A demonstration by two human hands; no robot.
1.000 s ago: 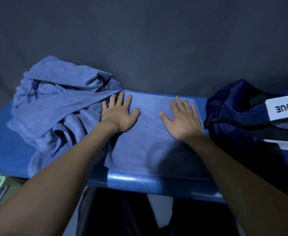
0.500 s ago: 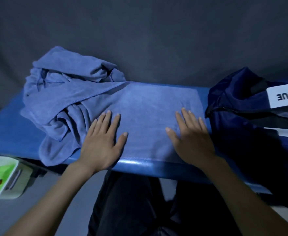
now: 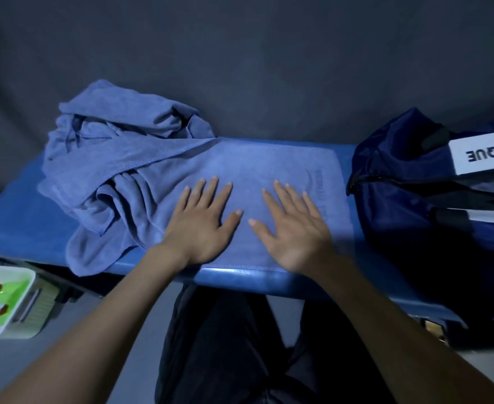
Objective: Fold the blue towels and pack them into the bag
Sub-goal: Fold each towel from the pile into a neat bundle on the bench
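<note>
Both hands lie flat with straight fingers, left hand (image 3: 200, 221) and right hand (image 3: 294, 228), pressing the spread towel (image 3: 269, 167) on the bench (image 3: 12, 225); its left end tangles with the crumpled towels (image 3: 117, 158), so folding may drag that heap off, away from the bag (image 3: 409, 205)

A flat towel (image 3: 269, 167) lies on the bench (image 3: 15, 225), both hands side by side on it: left hand (image 3: 200, 225), right hand (image 3: 294, 231). Left of them sits a crumpled heap of towels (image 3: 117, 158), perhaps several. The bag (image 3: 415, 205) stands at the right.
</note>
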